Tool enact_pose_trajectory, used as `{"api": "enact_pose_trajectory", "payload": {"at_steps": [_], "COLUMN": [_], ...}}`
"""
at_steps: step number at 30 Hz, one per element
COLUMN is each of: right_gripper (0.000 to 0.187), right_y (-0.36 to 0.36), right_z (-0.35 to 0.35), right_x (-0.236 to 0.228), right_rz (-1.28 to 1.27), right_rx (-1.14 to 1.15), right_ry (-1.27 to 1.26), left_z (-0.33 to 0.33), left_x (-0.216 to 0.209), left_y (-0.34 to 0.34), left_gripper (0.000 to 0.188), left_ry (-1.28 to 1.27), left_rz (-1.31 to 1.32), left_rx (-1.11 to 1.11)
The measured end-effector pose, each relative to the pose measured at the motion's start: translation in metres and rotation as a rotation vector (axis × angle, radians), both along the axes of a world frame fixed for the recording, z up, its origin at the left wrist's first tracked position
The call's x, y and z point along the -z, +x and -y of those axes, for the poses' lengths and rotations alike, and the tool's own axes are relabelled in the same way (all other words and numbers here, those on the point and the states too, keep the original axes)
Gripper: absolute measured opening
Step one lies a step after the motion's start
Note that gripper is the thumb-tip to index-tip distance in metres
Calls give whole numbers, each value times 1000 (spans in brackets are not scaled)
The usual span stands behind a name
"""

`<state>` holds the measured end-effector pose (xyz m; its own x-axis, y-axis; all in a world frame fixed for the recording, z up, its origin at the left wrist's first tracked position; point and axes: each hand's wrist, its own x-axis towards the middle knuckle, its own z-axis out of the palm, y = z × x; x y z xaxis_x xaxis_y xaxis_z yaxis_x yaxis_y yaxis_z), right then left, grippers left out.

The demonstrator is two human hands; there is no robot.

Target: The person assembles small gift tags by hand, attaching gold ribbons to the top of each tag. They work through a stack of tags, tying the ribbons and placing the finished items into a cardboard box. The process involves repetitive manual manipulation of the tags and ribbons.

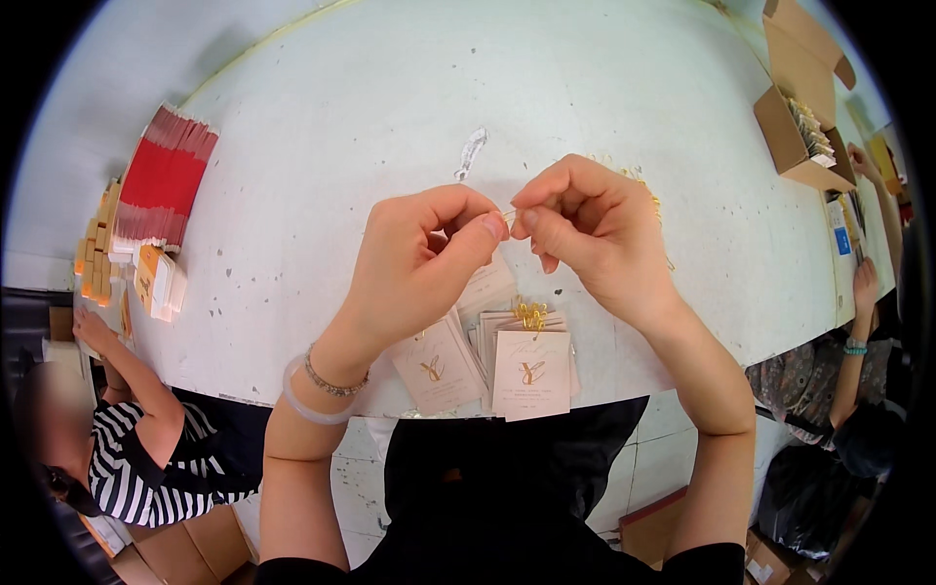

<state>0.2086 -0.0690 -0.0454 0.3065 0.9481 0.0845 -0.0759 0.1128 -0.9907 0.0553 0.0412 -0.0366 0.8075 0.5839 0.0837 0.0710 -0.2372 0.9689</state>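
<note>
Slender gold wire piece (509, 214) is sitting between the left hand (414, 258) and the right hand (600, 229), up above the counter (341, 127), its full shape getting lost behind the fingertips. On the left, thumb and forefinger are pinching it shut-tight, the other fingers curling in; on the right, thumb and forefinger are meeting it, nearly closed and apparently gripping the other end, the rest curling loosely beneath.

Delicate stuff, and light pressure is looking like the right call: the left pinch should be doing the steadying, the right making only small adjustments, because wire this thin could be twisting or springing away. Both forearms are hanging free of the counter, so resting them might be helping the aim.

Just below, a loose pale card (492, 281) is peeking out past the left hand. Nearer the body, a fanned card stack (437, 370) is lying beside a neater card stack (531, 375), gold wire loops (529, 314) clustering at its top; its front card is reaching the near edge, so sleeves should be staying clear. Beyond the right hand, more gold pieces (654, 203) are lying partly hidden. Further out, a red bundle (175, 175) is standing left, an open carton (804, 136) right.
</note>
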Motion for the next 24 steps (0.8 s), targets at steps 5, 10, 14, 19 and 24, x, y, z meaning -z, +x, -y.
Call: {"api": "enact_pose_trajectory", "payload": {"at_steps": [5,10,14,19,24], "right_gripper": [3,10,14,16,18], "right_y": [-7,-12,-11,-11,-11], "right_z": [0,-4,-5,-4,-3], "right_x": [0,12,12,12,13], "right_rz": [77,791,927,982,957], "right_rx": [41,251,289,303,314], "right_ry": [-11,347,441,486,511], "left_z": [-1,1,4,4,2], "left_x": [3,5,5,5,5], "left_y": [1,0,0,0,1], "left_gripper": [18,19,20,22,22], "left_ry": [-24,-37,-28,-204,-478], "left_rz": [21,25,50,72,118], "left_rx": [15,-19,-23,21,90]}}
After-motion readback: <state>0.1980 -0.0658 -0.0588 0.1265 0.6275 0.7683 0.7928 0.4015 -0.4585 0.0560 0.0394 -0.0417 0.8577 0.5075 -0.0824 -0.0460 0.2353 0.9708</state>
